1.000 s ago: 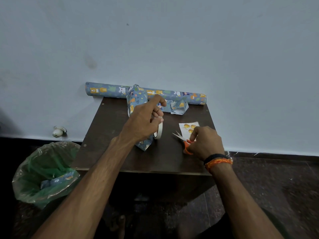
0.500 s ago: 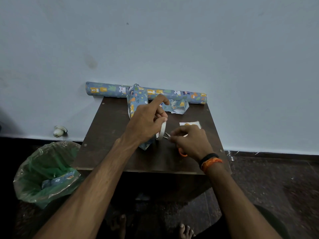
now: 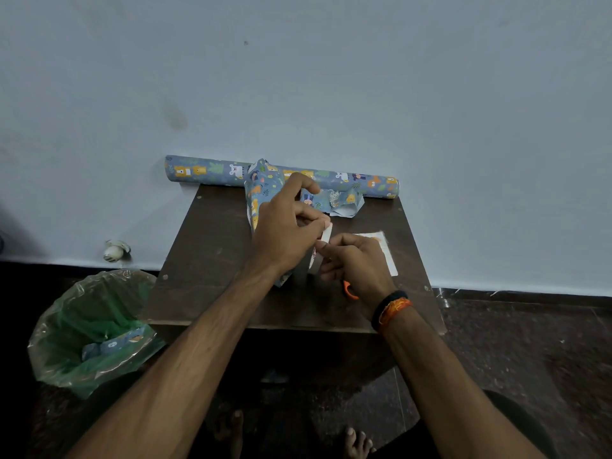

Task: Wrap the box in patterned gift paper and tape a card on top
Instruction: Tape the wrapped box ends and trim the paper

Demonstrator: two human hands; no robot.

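Low in the middle of the frame, my right hand (image 3: 356, 263) has left the card (image 3: 385, 248) and come over to the tape roll (image 3: 320, 251), fingers curled round the orange scissors (image 3: 349, 289). My left hand (image 3: 284, 233) holds the roll and pinches the tape end. So I think I am about to cut a piece. Just behind, the wrapped box (image 3: 263, 193) lies on the table (image 3: 205, 260). Farthest back lies the paper roll (image 3: 212, 170).
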